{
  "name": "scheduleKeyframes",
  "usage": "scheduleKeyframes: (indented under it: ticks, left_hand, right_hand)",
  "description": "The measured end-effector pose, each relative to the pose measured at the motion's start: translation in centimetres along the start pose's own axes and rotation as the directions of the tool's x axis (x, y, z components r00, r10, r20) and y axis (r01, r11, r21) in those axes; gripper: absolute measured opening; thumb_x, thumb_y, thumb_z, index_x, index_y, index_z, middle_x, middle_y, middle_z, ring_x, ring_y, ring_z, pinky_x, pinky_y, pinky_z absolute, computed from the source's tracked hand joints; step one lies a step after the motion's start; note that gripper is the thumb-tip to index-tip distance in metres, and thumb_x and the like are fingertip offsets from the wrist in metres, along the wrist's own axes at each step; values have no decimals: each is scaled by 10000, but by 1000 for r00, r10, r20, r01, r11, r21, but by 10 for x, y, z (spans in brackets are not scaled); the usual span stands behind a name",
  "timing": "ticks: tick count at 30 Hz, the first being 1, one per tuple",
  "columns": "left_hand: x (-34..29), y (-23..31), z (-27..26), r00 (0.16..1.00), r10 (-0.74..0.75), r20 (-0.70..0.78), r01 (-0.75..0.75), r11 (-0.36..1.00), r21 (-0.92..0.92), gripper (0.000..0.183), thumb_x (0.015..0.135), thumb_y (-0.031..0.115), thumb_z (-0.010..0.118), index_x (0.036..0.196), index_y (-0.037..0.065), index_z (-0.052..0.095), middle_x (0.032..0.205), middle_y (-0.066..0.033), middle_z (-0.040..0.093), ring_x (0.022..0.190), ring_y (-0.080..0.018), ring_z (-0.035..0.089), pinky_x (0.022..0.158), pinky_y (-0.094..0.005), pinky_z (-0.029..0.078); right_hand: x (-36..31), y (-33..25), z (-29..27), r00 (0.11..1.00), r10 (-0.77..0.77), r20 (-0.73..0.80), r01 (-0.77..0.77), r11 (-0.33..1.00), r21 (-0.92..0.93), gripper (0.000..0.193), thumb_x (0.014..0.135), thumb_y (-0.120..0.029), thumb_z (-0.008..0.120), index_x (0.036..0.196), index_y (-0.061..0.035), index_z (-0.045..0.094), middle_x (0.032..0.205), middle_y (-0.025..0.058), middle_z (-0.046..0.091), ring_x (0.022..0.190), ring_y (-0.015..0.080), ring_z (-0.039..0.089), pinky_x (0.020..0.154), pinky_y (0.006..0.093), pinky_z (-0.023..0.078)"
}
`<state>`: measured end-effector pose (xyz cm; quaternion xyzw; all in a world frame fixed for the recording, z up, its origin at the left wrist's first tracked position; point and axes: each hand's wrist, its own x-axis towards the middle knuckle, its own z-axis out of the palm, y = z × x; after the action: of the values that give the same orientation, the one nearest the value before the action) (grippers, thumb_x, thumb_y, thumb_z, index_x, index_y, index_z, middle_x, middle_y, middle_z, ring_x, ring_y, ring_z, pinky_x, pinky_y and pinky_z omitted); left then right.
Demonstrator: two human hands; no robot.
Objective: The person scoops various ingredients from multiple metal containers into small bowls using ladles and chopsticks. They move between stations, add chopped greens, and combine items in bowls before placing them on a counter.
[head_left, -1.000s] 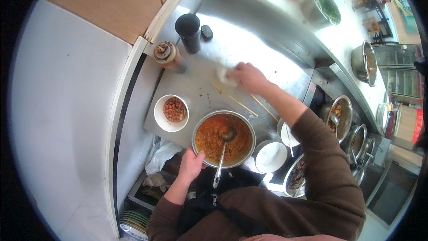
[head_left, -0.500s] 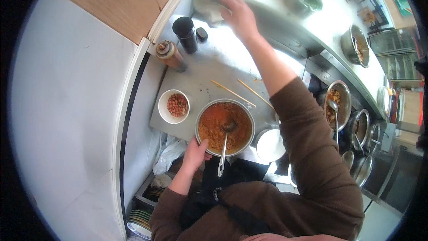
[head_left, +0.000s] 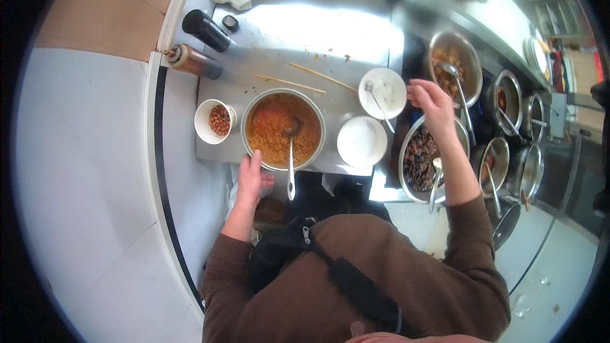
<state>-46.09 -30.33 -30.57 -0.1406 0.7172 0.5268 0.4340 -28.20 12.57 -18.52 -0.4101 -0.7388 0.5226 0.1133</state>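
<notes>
A large metal pot (head_left: 257, 155) of reddish-orange stew stands near the worktop's front edge, a ladle (head_left: 291, 168) leaning in it with its handle toward me. At the pot's near-left rim is my left hand (head_left: 250, 182), its fingers apart; it holds nothing, and I cannot tell whether a fingertip touches the metal. My right hand (head_left: 434, 107) hovers just right of a white bowl (head_left: 386, 82) that has a spoon (head_left: 375, 96) in it. Its fingers point left, slightly bent, with nothing visible in them. Under that wrist sits a pan of dark chopped food (head_left: 420, 155) with a spoon.
Left of the pot stands a white cup of peanuts (head_left: 219, 121); a sauce bottle (head_left: 197, 62) and black container (head_left: 206, 30) are behind. Two chopsticks (head_left: 324, 76) lie beyond the pot. Another white bowl (head_left: 362, 141) is beside it. Several food pans (head_left: 455, 57) line the right.
My right hand has come back from the far edge of the worktop to the white bowl at the right. My left hand remains by the pot. The view has shifted toward the right.
</notes>
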Motion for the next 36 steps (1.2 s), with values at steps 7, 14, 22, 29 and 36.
scheduleKeyframes:
  ticks: [7,14,22,29,36]
  left_hand:
    - [-38,6,-2,961,184,-207,-166,981,101,492,1058,461,509,1322,46,500,1030,-121,614,641,-184,616,568,-305,539]
    - [-139,36,74,803,578,-143,-563,816,133,193,1064,207,529,956,53,573,706,-1,513,538,-102,498,508,-261,450]
    - [-212,32,253,711,481,513,-677,667,312,337,979,2,512,1312,-27,561,887,-39,575,692,-106,563,626,-251,498]
    - [-211,15,330,528,35,848,-616,704,354,317,967,25,601,1279,-19,569,882,-13,599,775,-116,600,743,-260,521]
    - [-249,3,385,454,-52,890,-635,682,363,267,977,35,615,1237,-16,583,889,-38,642,775,-125,626,729,-276,542]
  right_hand:
    - [-130,80,-122,967,82,-241,9,935,355,243,1062,-167,578,1207,-10,693,1058,69,739,905,108,683,795,242,540]
    - [-244,177,-205,934,196,-299,-24,869,495,240,1051,-164,579,1202,-7,681,1062,74,732,905,117,676,816,267,551]
    - [-376,264,-217,881,197,-430,-228,973,-22,345,964,-306,624,1199,-64,692,1060,174,737,992,316,708,872,430,550]
    - [-482,337,-140,760,636,-133,-644,710,-284,441,893,-314,639,1277,-100,678,1221,192,696,1156,386,640,992,491,514]
    - [-605,480,-96,587,757,-286,-798,601,-45,337,801,-312,651,946,-35,778,1015,230,738,978,404,697,871,506,550]
